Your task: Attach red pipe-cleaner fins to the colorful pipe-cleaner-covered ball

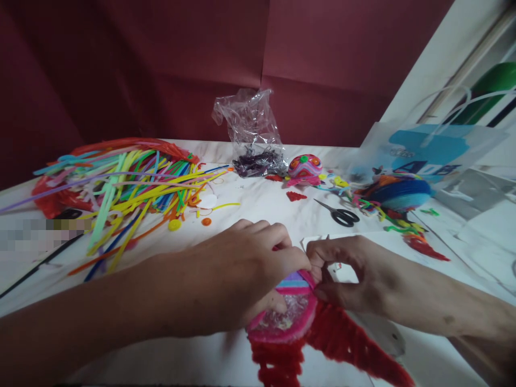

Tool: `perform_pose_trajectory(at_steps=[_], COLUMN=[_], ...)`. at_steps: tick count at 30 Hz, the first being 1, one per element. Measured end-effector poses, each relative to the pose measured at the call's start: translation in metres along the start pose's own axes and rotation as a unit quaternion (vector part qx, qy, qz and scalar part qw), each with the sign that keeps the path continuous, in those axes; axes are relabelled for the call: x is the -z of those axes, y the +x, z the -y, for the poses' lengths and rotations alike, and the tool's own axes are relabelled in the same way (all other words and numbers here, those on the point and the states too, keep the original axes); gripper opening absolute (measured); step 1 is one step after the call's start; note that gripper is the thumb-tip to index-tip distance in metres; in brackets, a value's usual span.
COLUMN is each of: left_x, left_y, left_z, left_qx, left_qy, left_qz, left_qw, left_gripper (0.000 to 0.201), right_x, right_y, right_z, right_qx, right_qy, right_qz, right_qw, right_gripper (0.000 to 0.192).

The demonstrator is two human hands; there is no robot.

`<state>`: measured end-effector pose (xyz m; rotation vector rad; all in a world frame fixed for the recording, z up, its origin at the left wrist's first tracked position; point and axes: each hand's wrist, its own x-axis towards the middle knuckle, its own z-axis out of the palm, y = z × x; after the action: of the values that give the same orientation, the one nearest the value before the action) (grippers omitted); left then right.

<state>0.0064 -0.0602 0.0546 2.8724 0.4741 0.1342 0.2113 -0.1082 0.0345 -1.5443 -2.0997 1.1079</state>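
My left hand [262,269] is wrapped over a round craft piece [286,317] with a pink fuzzy rim and a clear, crinkled underside; its thumb presses on the clear part. Lilac and light blue bands show between the hands. My right hand [342,269] pinches the pink edge on the right side, thumb and forefinger forming a loop. Two red fuzzy strips [350,338] hang from the piece toward me, one straight down and one slanting right. The fingertips of the left hand are partly hidden behind the piece.
Left lies a heap of colourful pipe cleaners [141,183] on red plastic. A clear plastic bag [253,140] with dark contents stands at the back. Black scissors [341,212], a decorated pink ball shape [305,167], a blue fuzzy bundle [397,191] and a translucent bag [427,150] lie right.
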Motion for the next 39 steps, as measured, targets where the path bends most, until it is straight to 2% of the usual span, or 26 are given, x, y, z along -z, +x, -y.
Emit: perform_pose_trajectory(at_steps=[6, 11, 19, 27, 33, 39], left_x=[-0.001, -0.005, -0.009, -0.016, -0.024, -0.029], left_y=[0.000, 0.000, 0.000, -0.003, -0.008, -0.007], left_z=[0.001, 0.002, 0.003, -0.008, -0.006, -0.002], left_qx=[-0.006, -0.010, -0.032, -0.046, -0.046, -0.017], left_qy=[0.023, 0.042, 0.064, 0.101, 0.105, 0.037], left_qz=[-0.005, -0.018, -0.066, -0.120, -0.146, -0.195], left_qw=[1.000, 0.999, 0.995, 0.986, 0.983, 0.980], left_gripper=[0.029, 0.026, 0.011, 0.013, 0.018, 0.023], right_x=[-0.001, 0.003, 0.007, 0.005, 0.005, -0.002], right_y=[0.001, 0.003, 0.000, 0.001, 0.004, 0.002], right_z=[0.002, 0.001, -0.008, -0.007, -0.006, -0.004], right_qx=[0.024, 0.046, 0.057, 0.093, 0.112, 0.085], right_qy=[-0.028, -0.030, -0.082, -0.098, -0.093, -0.061], right_qz=[-0.019, 0.001, -0.015, -0.028, -0.031, -0.081], right_qw=[0.999, 0.999, 0.995, 0.990, 0.989, 0.991], right_gripper=[0.008, 0.014, 0.014, 0.018, 0.015, 0.007])
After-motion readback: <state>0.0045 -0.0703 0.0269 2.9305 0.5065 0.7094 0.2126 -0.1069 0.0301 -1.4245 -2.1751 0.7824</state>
